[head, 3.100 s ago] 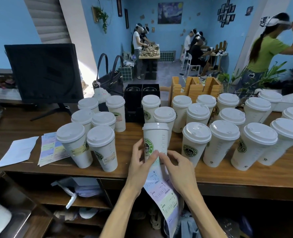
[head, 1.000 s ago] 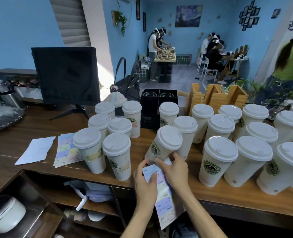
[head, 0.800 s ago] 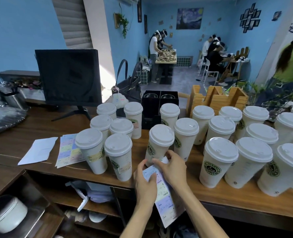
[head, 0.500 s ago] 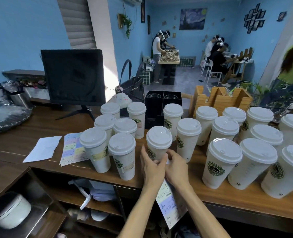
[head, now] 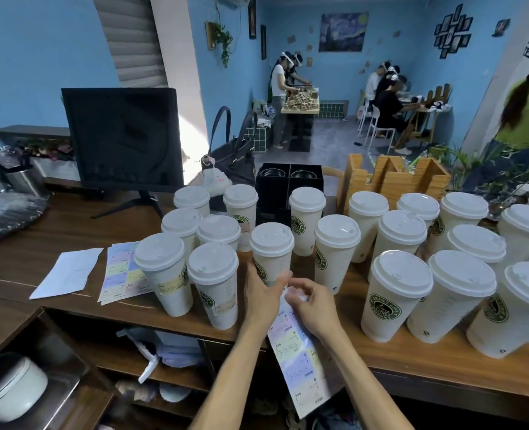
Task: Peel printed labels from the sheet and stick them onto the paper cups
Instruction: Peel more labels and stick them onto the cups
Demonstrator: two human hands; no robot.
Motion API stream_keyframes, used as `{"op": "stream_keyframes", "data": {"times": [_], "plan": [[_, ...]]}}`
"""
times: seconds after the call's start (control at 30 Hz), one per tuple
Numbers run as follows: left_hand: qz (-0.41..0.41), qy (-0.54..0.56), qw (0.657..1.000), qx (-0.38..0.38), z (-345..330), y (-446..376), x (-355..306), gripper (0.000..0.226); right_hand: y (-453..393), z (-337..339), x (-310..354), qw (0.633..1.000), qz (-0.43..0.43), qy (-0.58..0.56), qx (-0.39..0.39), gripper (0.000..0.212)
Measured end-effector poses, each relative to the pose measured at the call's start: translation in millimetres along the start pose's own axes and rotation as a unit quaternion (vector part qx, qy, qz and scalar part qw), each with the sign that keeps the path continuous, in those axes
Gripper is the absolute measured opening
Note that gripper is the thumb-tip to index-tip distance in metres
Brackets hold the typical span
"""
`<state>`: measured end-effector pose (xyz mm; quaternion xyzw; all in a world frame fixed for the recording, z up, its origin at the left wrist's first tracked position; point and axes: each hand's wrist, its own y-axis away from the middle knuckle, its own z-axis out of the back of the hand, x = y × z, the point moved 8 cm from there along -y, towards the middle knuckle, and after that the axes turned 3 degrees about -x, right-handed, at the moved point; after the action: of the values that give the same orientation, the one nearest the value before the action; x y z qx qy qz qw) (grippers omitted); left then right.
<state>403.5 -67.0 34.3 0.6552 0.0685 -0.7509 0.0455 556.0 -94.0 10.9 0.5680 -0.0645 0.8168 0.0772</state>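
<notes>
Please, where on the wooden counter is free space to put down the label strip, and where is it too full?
Bare counter lies between the monitor stand and the white paper. Another bare patch lies along the front edge, right of the right hand, before the logo cup. The lidded cups stand crowded from the centre to the right edge.

Dark monitor point(head: 122, 136) on the wooden counter point(head: 40, 243); black handbag point(head: 235, 156) behind.

The left hand point(head: 264, 297) hides the lower front of the cup point(head: 272, 256); beside it, the right hand's point(head: 311, 305) fingertips blur, and the label sheet's point(head: 300, 358) print is illegible.
</notes>
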Motion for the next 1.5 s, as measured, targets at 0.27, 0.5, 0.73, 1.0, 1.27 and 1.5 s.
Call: {"op": "stream_keyframes", "data": {"times": [0.27, 0.5, 0.73, 1.0, 1.27, 1.5], "plan": [[-0.022, -0.011, 1.000, -0.018, 2.9, 1.2, 0.6, 0.085, 3.5, -1.4, -13.1, 1.000, -0.023, 0.006, -0.015, 0.017], [-0.018, -0.010, 1.000, -0.018, 0.6, 1.2, 7.0, 0.087, 9.3, 0.3, -0.5, 1.000, 0.012, -0.021, 0.018, 0.005], [0.001, 0.032, 0.999, -0.012, 5.4, 0.6, 8.6, 0.082, 9.3, 5.4, 2.1, 0.999, 0.012, -0.026, -0.020, 0.018], [0.002, 0.052, 0.998, -0.020, 10.1, 1.4, 6.3, 0.083, 9.6, 10.1, -13.9, 0.996, -0.018, 0.069, -0.063, 0.022], [0.006, 0.029, 0.999, 0.037, 2.2, 5.8, 12.1, 0.066, 10.9, -0.6, 10.6, 0.998, 0.057, 0.041, 0.000, 0.022], [0.008, -0.029, 0.998, 0.052, 11.2, 1.0, 26.5, 0.090, 13.2, -0.4, 20.1, 0.992, 0.083, 0.076, 0.052, 0.054]]}}
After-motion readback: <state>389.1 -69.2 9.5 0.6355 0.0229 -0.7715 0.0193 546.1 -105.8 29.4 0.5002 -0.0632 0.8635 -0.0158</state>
